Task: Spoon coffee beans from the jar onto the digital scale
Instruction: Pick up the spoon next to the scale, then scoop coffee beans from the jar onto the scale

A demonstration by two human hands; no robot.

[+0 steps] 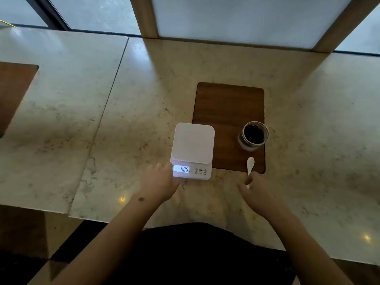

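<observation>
- Head view: the digital scale (pixel 192 150) is white, with a square, rounded-corner platform that is bare, and a lit display (pixel 181 169) reading 000; three round buttons sit to the display's right.
- The scale stands on the marble tabletop (pixel 131 124), its right edge overlapping the left side of a dark wooden board (pixel 228 108) set into or lying on the stone; which, I cannot tell.
- The jar (pixel 254 135) is clear glass, lidless and upright, at the board's right edge, with dark coffee beans (pixel 254 134) inside.
- The spoon (pixel 250 167) is small and white, bowl pointing toward the jar, just short of it.
- The right hand (pixel 259 191) is closed around the spoon's handle, at the board's near corner.
- The left hand (pixel 159 182) is open with fingers spread, holding nothing, against the scale's near-left corner beside the display.
- Nothing lies between spoon, jar and scale platform.
- A second brown panel (pixel 12 93) shows at the far left; frosted window panes in wooden frames (pixel 144 17) run behind the tabletop.
</observation>
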